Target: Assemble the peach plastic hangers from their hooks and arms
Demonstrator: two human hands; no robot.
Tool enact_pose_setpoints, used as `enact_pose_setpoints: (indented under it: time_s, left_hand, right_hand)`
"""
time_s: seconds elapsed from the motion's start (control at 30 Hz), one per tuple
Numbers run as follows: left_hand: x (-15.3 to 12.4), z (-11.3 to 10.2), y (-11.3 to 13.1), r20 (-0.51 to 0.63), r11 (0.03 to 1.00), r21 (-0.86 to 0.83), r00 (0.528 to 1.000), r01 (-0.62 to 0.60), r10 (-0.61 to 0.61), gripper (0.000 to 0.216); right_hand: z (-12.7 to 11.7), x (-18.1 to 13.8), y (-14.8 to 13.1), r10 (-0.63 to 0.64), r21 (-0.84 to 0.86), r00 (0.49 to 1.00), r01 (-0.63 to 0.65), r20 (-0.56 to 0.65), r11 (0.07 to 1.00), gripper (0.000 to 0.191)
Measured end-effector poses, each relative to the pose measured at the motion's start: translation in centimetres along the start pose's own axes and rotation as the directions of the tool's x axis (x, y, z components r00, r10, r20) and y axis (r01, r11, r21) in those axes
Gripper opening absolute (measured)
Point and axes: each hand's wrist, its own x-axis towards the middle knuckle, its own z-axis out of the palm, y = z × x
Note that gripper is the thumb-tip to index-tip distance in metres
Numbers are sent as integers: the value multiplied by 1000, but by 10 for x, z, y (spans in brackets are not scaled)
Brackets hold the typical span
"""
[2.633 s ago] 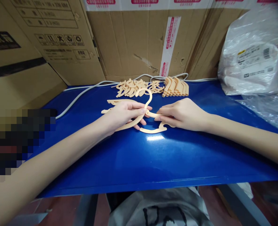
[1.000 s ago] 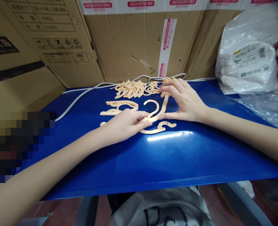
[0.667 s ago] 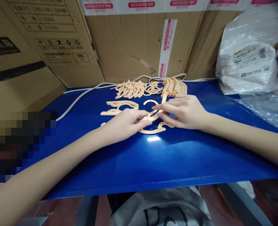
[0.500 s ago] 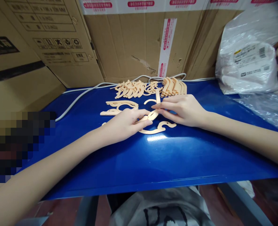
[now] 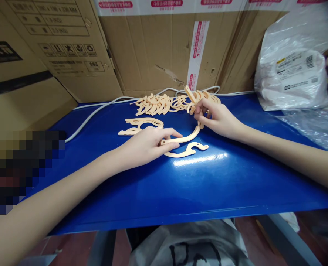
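Note:
Between my hands is a beige plastic folding clothes hanger (image 5: 183,139), with one curved arm running from left to right. My left hand (image 5: 145,146) pinches the near end of that arm, thumb below and fingers above. My right hand (image 5: 217,118) closes around the other end, where a straight piece sticks up toward the back; its fingers partly hide the joint. Just in front lies a loose wavy hanger arm (image 5: 180,154), partly under my left hand. Behind my left hand, folded hanger pieces (image 5: 141,122) rest on the table.
Piles of curved beige parts (image 5: 154,104) line the back of the blue table (image 5: 164,192). A white cable (image 5: 97,107) runs behind them along cardboard boxes (image 5: 152,51). Plastic-wrapped goods (image 5: 291,77) stand at the back right. A pixelated patch covers the left edge.
My right hand has moved slightly back and turned, swinging its part of the hanger up and away. The curved arm now stretches out between my hands. My left hand has stayed nearly still.

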Motion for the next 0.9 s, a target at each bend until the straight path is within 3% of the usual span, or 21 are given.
enact_pose_setpoints:
  time_s: [0.33,0.5,0.67,0.9]
  left_hand:
    - [2,1,-5,-42,999,35,999,-5,7,31]
    - [3,1,-6,-100,992,105,991,-72,83,26]
    - [2,3,-4,-118,988,120,987,-94,108,25]
    - [0,5,-4,-101,980,171,988,-98,117,27]
  right_hand:
    - [0,1,6,-39,-42,999,39,14,998,11]
    - [1,2,8,-95,-105,994,100,52,989,15]
    - [2,2,6,-128,-35,973,137,193,990,12]
    - [4,1,6,-111,-18,977,116,183,993,4]
